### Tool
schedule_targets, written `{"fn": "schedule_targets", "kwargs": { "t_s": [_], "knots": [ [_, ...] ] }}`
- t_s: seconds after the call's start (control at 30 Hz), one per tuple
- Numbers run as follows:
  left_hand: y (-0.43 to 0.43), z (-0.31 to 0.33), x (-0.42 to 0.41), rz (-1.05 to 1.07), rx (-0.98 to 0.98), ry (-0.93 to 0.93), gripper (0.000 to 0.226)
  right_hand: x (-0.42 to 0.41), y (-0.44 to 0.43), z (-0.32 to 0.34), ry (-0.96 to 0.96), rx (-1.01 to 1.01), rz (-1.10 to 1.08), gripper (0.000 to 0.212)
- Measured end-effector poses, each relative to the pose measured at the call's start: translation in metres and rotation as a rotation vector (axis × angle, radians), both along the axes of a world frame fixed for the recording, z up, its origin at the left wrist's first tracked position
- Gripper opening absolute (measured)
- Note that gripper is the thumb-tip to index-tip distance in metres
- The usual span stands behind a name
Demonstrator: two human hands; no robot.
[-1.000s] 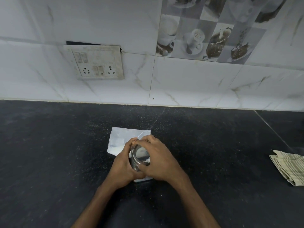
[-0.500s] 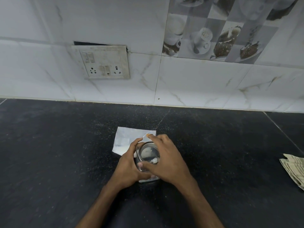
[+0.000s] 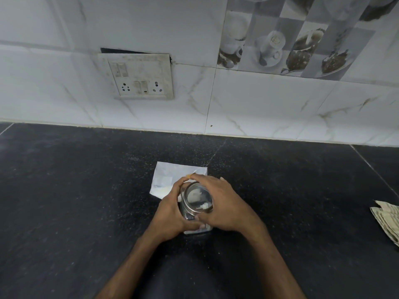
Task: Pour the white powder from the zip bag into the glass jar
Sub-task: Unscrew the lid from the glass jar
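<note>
Two hands [image 3: 170,210] [image 3: 224,203] clasp one glass jar [image 3: 197,201]; one zip bag [image 3: 166,180] behind.

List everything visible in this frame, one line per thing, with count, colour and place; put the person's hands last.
clear glass jar with shiny metal lid: one, clear and silver, centre of the counter, between both hands
white zip bag of powder: one, white, lying flat behind and under the jar
folded striped cloth: one, pale beige, right edge of the counter
black speckled stone counter: one, black, lower half of view
white switch and socket plate: one, grimy white, on the wall upper left
white marble wall tiles: several, white, behind the counter
cup-pattern picture tile: one, grey, upper right
left hand: one, wrapped around the jar body
right hand: one, gripping the lid
</note>
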State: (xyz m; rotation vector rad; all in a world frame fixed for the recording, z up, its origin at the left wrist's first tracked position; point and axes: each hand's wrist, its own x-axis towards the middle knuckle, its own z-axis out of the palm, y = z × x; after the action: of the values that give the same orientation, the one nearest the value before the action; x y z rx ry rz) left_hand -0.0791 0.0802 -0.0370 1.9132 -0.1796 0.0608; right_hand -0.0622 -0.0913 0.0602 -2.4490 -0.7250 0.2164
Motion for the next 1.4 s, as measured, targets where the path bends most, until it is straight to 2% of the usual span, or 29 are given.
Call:
{"fn": "schedule_targets", "kwargs": {
  "t_s": [0.1, 0.2, 0.33, 0.4, 0.47, 0.53, 0.63, 0.7, 0.77, 0.87, 0.97, 1.07, 1.17, 1.3, 1.4],
  "knots": [
    [0.001, 0.0, -0.001, -0.005, 0.007, 0.016, 0.117, -0.003, 0.001, -0.003, -0.052, 0.029, -0.089, 0.1],
    [0.0, 0.0, -0.001, 0.001, 0.003, 0.004, 0.115, -0.006, 0.002, -0.008, -0.046, 0.085, -0.095, 0.092],
    [0.0, 0.0, 0.0, 0.001, 0.002, -0.01, 0.116, 0.001, -0.002, -0.001, 0.008, -0.078, 0.025, 0.102],
    [0.001, 0.0, -0.001, -0.004, 0.003, 0.003, 0.115, -0.003, 0.002, -0.002, -0.061, -0.063, -0.061, 0.104],
    [0.001, 0.001, -0.001, -0.003, -0.003, 0.004, 0.115, -0.008, 0.005, -0.003, -0.092, -0.01, -0.112, 0.096],
    [0.0, 0.002, -0.001, -0.001, -0.003, -0.014, 0.115, -0.007, 0.005, -0.001, -0.051, -0.032, -0.047, 0.089],
    [0.0, 0.002, -0.001, 0.001, 0.002, -0.022, 0.114, -0.001, 0.003, 0.004, 0.025, -0.163, 0.039, 0.1],
    [0.001, 0.002, -0.001, -0.003, -0.004, 0.001, 0.115, -0.005, 0.005, 0.001, -0.052, -0.097, -0.066, 0.102],
    [0.001, 0.002, -0.001, -0.002, -0.005, 0.007, 0.115, -0.011, 0.008, -0.003, -0.117, -0.039, -0.155, 0.094],
    [0.0, 0.002, -0.001, 0.006, -0.008, -0.011, 0.115, -0.009, 0.006, -0.004, -0.086, -0.059, -0.066, 0.082],
    [0.0, 0.0, -0.001, -0.001, -0.007, -0.014, 0.115, -0.002, 0.002, 0.001, -0.005, -0.163, 0.043, 0.097],
    [0.001, 0.0, -0.001, 0.001, -0.011, 0.003, 0.115, -0.009, 0.005, -0.002, -0.11, -0.088, -0.113, 0.095],
    [0.0, -0.001, 0.0, -0.004, -0.006, -0.007, 0.117, -0.011, 0.012, -0.004, -0.18, -0.086, -0.05, 0.084],
    [0.0, -0.001, 0.001, -0.006, -0.014, -0.009, 0.118, 0.0, 0.007, 0.003, -0.075, -0.128, 0.096, 0.106],
    [0.001, 0.0, -0.001, -0.007, -0.028, 0.007, 0.116, -0.002, 0.006, 0.0, -0.124, -0.095, -0.04, 0.096]
  ]
}}
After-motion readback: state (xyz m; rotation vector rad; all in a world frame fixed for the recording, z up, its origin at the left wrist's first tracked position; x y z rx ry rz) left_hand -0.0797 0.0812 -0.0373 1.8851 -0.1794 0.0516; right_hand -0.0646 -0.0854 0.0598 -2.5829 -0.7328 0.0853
